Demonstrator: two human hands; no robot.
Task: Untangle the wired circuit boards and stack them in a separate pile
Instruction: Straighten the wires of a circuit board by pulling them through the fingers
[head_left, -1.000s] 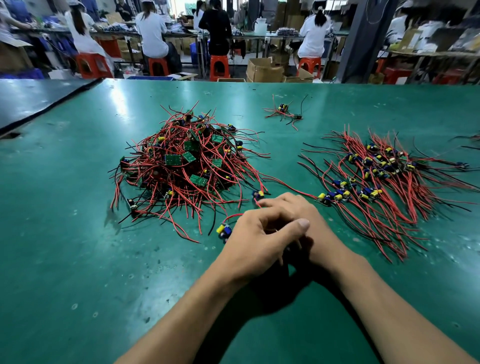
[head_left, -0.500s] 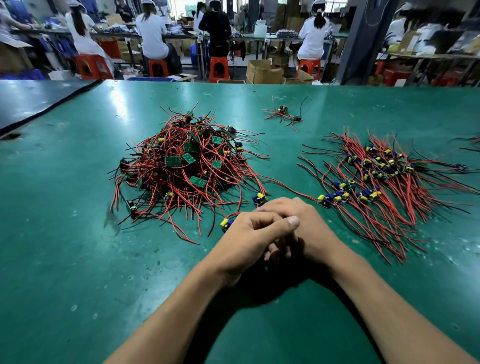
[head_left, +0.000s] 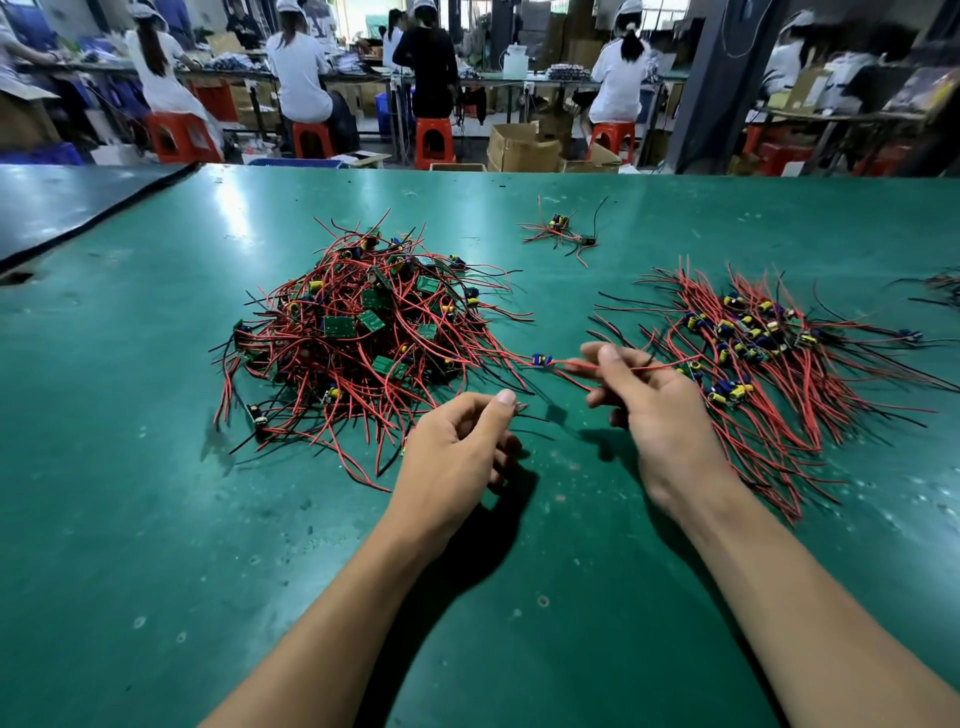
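Note:
A tangled heap of small green circuit boards with red and black wires (head_left: 358, 343) lies left of centre on the green table (head_left: 130, 519). A sorted pile of boards (head_left: 753, 353), wires fanned out, lies to the right. My right hand (head_left: 644, 400) pinches the red wires of one small board (head_left: 542, 360), which hangs just above the table between the two piles. My left hand (head_left: 462, 447) has its fingers curled and pinches thin wire ends at its thumb tip, near the heap's front edge.
A small separate bunch of wired boards (head_left: 561, 234) lies further back. More wires (head_left: 935, 286) reach in at the far right edge. A dark mat (head_left: 62, 208) borders the table at the left. Beyond the table, several people sit on red stools at benches.
My hands were clasped together over the wires near the table's front. They have now pulled apart, the right one drawing a single board rightward by its red wires.

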